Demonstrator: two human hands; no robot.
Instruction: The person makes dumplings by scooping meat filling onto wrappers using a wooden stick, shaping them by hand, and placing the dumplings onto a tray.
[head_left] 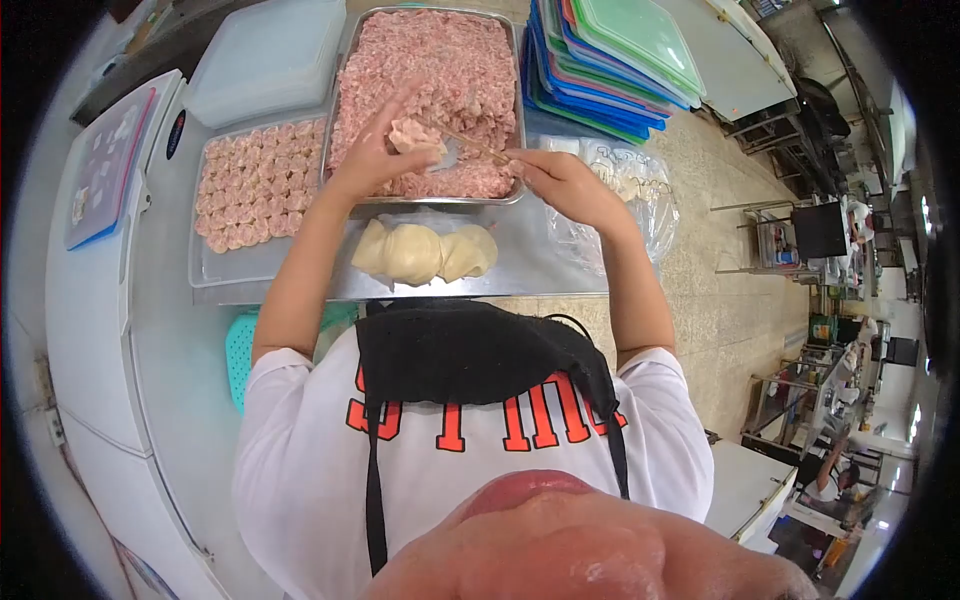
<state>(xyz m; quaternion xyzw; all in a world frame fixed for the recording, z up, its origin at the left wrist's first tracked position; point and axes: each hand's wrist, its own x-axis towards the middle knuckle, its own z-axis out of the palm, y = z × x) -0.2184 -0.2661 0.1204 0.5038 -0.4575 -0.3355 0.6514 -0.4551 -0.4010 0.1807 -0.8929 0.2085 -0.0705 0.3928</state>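
My left hand [375, 155] is over the left side of a metal tray [523, 150] of pink minced meat [430, 50], fingers curled round a meat-filled wrapper [415, 137]. My right hand [555, 180], at the tray's right edge, grips a thin stick-like tool [470, 141] whose far end reaches the filled wrapper. In front of the tray lie stacks of pale round dough wrappers [410, 252]. Left of it, a translucent tray [240, 268] bears rows of filled dumplings [255, 185].
Translucent lidded containers [265, 60] stand at the back left. Stacked coloured lids [630, 50] rise at the back right. Plastic bags [590, 235] lie by my right forearm. A turquoise basket [240, 355] sits below the table's left edge. Another person [828, 480] is far right.
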